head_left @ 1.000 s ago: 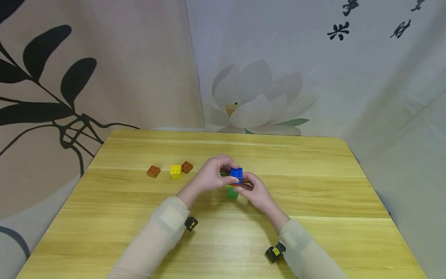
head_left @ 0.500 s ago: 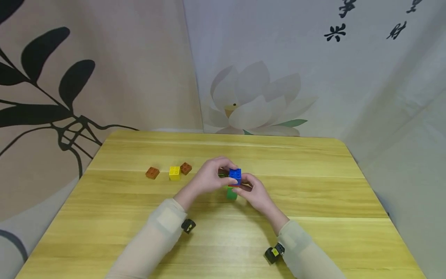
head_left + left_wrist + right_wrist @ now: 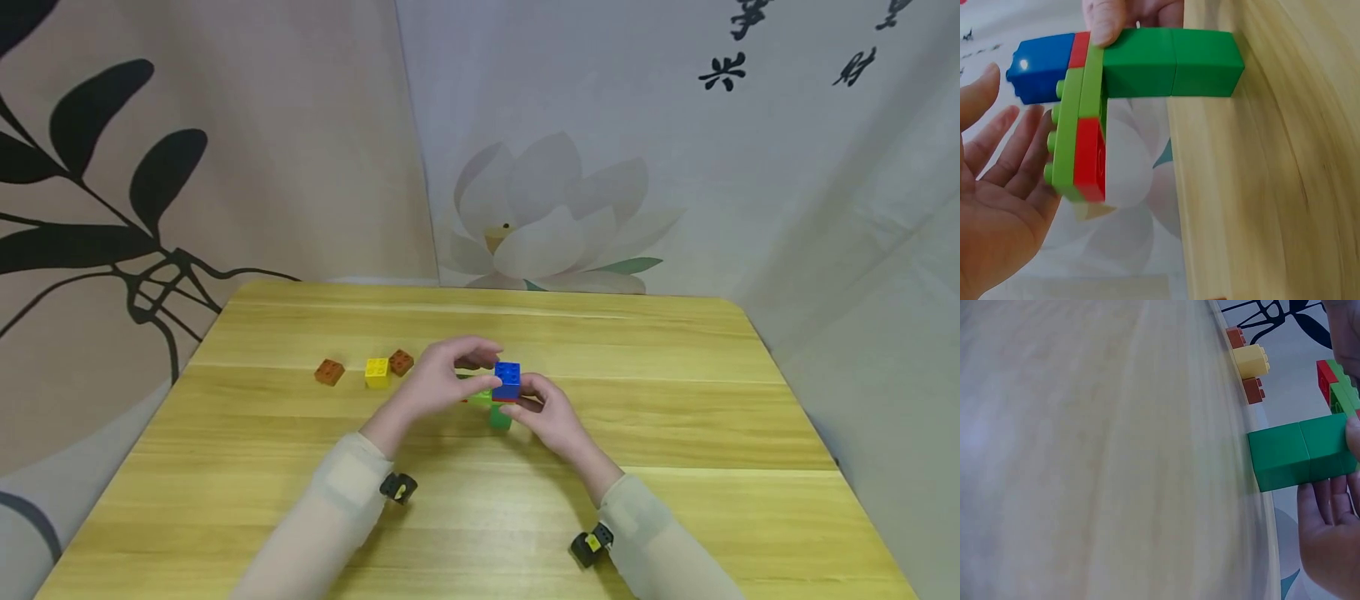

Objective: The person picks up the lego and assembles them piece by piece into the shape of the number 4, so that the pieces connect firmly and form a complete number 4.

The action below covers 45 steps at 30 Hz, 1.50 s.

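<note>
Toy building bricks are joined into one structure. It has two green bricks [image 3: 1141, 62] at the bottom, flat lime-green bricks [image 3: 1067, 137] jutting out to one side, red bricks [image 3: 1089, 156] and a blue brick [image 3: 507, 379] on top. My right hand [image 3: 558, 421] holds the structure upright over the table, thumb and fingers pinching it at the upper green brick. My left hand [image 3: 438, 377] is beside the blue brick on its left, fingers extended and apart, gripping nothing. In the left wrist view its fingers lie near the blue and lime bricks.
On the wooden table [image 3: 675, 400], left of my hands, sit a yellow brick [image 3: 377, 372], one brown brick [image 3: 401, 362] close beside it, and another brown brick [image 3: 329, 372] farther left. A printed cloth [image 3: 562, 108] hangs behind the table's back edge.
My left hand has let go of the blue brick and drawn back slightly to the left, its fingers spreading, uncovering lime bricks. My right hand holds the structure in about the same place.
</note>
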Motion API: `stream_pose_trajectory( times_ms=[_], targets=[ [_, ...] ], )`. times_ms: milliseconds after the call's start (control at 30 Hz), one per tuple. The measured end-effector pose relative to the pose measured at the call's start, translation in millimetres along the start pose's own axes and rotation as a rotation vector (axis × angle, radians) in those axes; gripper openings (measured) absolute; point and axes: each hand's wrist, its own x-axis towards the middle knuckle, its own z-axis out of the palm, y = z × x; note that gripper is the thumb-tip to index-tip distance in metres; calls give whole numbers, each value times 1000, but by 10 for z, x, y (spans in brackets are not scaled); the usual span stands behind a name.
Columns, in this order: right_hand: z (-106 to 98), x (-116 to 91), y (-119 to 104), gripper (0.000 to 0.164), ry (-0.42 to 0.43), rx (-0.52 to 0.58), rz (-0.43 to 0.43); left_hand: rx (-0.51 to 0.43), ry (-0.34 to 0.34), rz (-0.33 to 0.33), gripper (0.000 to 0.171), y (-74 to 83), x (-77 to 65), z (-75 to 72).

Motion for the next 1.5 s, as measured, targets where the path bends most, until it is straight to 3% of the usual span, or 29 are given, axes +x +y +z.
stream_pose_trajectory(
  times_ms=[233,533,833,967,1100,1267,1500],
  targets=[
    [11,1,8,37,25,-2,16,-6,90,-46,34,-41,-120,-152],
    [8,-7,-32,34,16,-10,33,-17,195,-111,34,-177,-328,-467],
    [8,0,16,34,14,-9,15,25,287,-216,36,-541,-538,-710],
    [9,3,11,35,12,-17,27,29,319,-223,37,-636,-609,-768],
    [5,-4,12,36,14,-31,28,33,327,-233,42,-729,-660,-796],
    [3,-13,3,36,12,-33,18,34,320,-292,50,-819,-693,-816],
    [-4,-8,13,35,8,-36,18,50,272,-363,64,-944,-720,-824]
  ],
)
